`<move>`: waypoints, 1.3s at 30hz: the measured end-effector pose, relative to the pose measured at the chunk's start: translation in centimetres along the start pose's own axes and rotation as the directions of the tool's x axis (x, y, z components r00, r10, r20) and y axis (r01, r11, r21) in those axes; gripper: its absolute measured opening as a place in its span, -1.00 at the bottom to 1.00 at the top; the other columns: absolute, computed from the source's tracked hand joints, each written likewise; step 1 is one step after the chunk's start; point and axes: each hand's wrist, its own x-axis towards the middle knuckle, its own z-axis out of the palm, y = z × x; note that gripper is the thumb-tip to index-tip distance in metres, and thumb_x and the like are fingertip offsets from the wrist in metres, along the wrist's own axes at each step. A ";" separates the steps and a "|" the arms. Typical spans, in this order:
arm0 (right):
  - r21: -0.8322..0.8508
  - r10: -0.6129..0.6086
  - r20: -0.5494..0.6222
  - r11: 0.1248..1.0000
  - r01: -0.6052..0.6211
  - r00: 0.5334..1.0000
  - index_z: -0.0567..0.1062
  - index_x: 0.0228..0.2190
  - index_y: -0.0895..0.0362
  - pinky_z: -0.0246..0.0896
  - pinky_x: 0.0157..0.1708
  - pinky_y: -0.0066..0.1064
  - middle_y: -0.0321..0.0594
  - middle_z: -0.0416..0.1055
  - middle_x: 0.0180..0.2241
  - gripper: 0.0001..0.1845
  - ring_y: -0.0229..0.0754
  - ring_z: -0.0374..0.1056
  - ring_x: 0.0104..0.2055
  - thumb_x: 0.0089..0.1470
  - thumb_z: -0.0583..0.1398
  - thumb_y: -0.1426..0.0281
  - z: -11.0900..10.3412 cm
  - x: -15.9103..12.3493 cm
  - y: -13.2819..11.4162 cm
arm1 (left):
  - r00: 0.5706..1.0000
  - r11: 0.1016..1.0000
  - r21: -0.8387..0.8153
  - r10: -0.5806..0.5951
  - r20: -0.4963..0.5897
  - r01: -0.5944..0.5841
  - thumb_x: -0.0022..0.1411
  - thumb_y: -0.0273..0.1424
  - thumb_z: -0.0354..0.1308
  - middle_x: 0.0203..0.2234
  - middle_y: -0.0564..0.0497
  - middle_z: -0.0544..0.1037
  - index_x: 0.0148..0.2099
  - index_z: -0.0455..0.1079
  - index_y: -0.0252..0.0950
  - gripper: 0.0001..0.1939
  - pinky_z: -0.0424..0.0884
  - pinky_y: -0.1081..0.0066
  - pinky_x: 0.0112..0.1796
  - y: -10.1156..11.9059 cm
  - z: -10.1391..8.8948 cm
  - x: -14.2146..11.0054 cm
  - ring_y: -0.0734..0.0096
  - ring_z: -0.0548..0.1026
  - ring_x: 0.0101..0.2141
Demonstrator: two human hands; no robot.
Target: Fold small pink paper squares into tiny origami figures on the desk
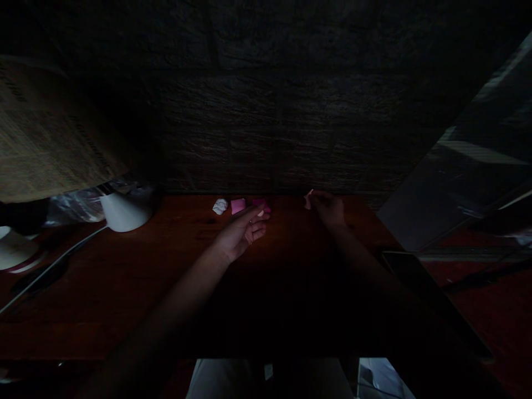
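Observation:
In the head view, my right hand [330,209] pinches a small, pale pink crumpled piece of cloth or paper [308,200] near the back edge of the wooden table [166,271]. Palm partly up and fingers loosely spread, my left hand [239,234] shows nothing in it. Its fingertips overlap a dark magenta folded piece [265,205]; I cannot tell whether they touch it. Left of that lie a pink folded square [238,206] and a white crumpled piece [220,206], in a row along the wall side. The dim light hides their exact material.
A dark block wall [274,122] rises behind the table. At left stand a white cone-shaped lamp shade or cup [124,212], a cable [62,257] and a large brown printed sack [54,133]. A dark flat device [432,299] lies along the right edge, near a grey panel [449,172].

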 end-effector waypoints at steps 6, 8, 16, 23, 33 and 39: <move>0.018 0.005 0.017 1.000 -0.005 1.000 0.67 -0.30 0.10 0.43 -0.01 -0.15 -0.13 0.69 -0.27 -0.77 0.02 0.60 -0.13 0.03 0.32 0.23 -0.1 -0.1 -0.4 | 1.000 1.000 0.012 0.011 -0.003 -0.010 0.12 -0.35 0.50 -0.41 0.04 0.63 -0.28 0.53 -0.32 -0.77 0.44 0.55 -0.43 -0.1 -0.1 0.0 0.58 0.51 -0.50; 0.028 0.008 0.023 1.000 -0.009 1.000 0.67 -0.30 0.10 0.44 -0.04 -0.17 -0.16 0.68 -0.33 -0.75 0.00 0.60 -0.18 0.02 0.33 0.21 -0.1 -0.2 -0.5 | 1.000 1.000 0.020 0.011 0.008 -0.011 0.09 -0.34 0.53 -0.39 0.04 0.63 -0.28 0.53 -0.32 -0.74 0.44 0.55 -0.43 -0.1 -0.2 0.1 0.58 0.52 -0.49; 0.037 0.020 -0.037 0.999 -0.019 0.999 0.62 -0.30 0.10 0.42 -0.05 -0.18 -0.11 0.65 -0.30 -0.65 0.01 0.57 -0.18 0.01 0.32 0.09 -0.1 -0.3 -0.8 | 1.000 1.000 0.029 0.004 -0.007 -0.003 0.10 -0.34 0.53 -0.38 0.01 0.65 -0.30 0.54 -0.33 -0.75 0.45 0.55 -0.42 -0.1 -0.3 0.1 0.57 0.53 -0.48; -0.072 -0.043 -0.381 0.997 0.016 0.924 0.43 -0.45 0.03 0.35 -0.10 -0.21 -0.06 0.56 -0.34 -0.53 0.00 0.49 -0.22 0.24 0.04 -0.04 -0.8 -0.9 -3.1 | 0.999 0.999 0.037 -0.003 -0.044 0.004 0.24 -0.36 0.43 -0.42 0.00 0.65 -0.32 0.53 -0.33 -0.82 0.44 0.56 -0.45 0.0 0.2 -0.1 0.56 0.53 -0.51; 0.222 -0.142 0.298 0.972 0.077 0.944 0.53 -0.27 0.00 0.35 -0.30 -0.33 -0.20 0.57 -0.31 -0.57 -0.13 0.48 -0.32 0.27 0.12 -0.07 4.3 -10.0 -10.5 | 0.965 0.946 0.206 0.260 -0.017 -0.251 -0.02 0.10 0.48 -0.68 0.19 0.34 -0.50 0.27 -0.25 -0.40 0.29 0.56 -0.57 -0.3 -0.6 0.6 0.60 0.31 -0.63; 0.450 0.271 0.628 0.638 -0.625 0.729 0.55 -0.23 0.11 0.27 -0.51 -0.44 -0.16 0.59 -0.36 -0.47 -0.22 0.46 -0.45 0.39 -0.01 -0.01 6.0 -12.7 -12.5 | 0.684 0.442 0.626 0.700 0.208 -0.642 0.10 -0.09 0.46 -0.57 0.12 0.47 -0.45 0.42 -0.24 -0.61 0.35 0.46 -0.45 -1.0 -1.7 0.9 0.47 0.42 -0.51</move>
